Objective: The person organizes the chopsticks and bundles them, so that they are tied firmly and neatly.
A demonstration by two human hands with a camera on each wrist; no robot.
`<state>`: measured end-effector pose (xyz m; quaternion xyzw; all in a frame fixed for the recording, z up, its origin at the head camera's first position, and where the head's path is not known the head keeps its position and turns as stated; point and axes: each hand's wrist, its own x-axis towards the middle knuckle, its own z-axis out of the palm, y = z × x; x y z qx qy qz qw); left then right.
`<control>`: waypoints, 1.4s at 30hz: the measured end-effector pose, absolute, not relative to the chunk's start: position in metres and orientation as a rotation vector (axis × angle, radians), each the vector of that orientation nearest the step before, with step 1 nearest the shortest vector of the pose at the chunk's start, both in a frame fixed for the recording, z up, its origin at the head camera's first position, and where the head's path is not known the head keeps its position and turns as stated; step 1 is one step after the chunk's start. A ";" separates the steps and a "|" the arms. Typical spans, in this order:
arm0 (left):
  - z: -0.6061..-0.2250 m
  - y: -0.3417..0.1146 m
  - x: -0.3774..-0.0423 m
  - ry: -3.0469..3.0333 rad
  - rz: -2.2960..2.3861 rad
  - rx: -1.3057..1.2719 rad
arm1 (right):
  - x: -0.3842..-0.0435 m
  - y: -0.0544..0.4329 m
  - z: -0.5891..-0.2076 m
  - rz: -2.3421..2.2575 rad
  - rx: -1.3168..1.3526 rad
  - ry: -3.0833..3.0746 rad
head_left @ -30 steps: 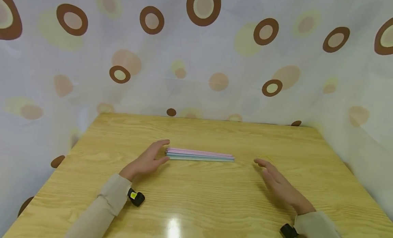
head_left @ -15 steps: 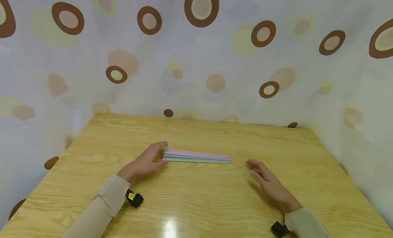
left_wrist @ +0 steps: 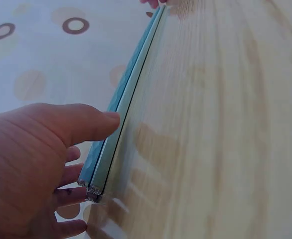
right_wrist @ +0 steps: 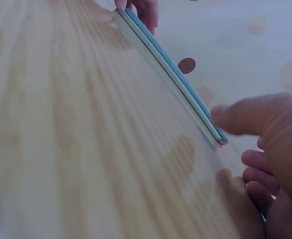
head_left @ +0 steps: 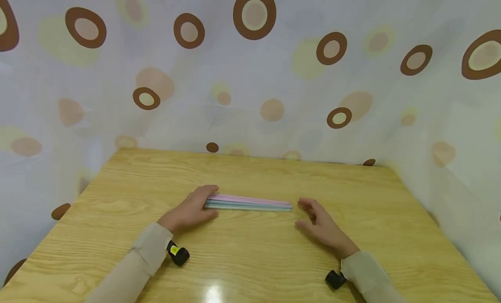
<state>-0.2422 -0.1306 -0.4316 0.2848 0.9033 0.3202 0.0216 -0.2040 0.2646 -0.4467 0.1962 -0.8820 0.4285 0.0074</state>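
A row of slim chopsticks (head_left: pixel 248 203) in pink, blue and pale green lies flat on the wooden table, narrowing toward the right. My left hand (head_left: pixel 192 208) straddles their wider left ends, fingers on the far side and thumb on the near side. In the left wrist view its thumb (left_wrist: pixel 93 122) stretches across in front of the chopsticks (left_wrist: pixel 128 84); contact is unclear. Just off the right tips hovers my right hand (head_left: pixel 318 222), holding nothing, thumb and fingers apart. The right wrist view shows its thumb (right_wrist: pixel 235 117) beside the chopstick tips (right_wrist: pixel 213 129).
The wooden table (head_left: pixel 242 255) reaches back to a white curtain (head_left: pixel 235 68) printed with brown rings and dots. A thin yellow loop (head_left: pixel 339 212) lies faintly visible beyond the right forearm. Black cameras sit on both wrists.
My right hand has moved left, from near the yellow loop to the right tips of the chopsticks. My left hand has shifted slightly right, farther over their left ends.
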 end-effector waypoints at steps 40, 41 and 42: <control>-0.409 -0.103 -0.259 2.891 0.544 0.823 | -0.250 0.232 -0.440 0.954 0.841 -2.772; -0.408 -0.102 -0.258 2.892 0.520 0.821 | -0.251 0.233 -0.439 0.944 0.848 -2.792; -0.407 -0.100 -0.259 2.893 0.497 0.820 | -0.251 0.234 -0.438 0.932 0.858 -2.808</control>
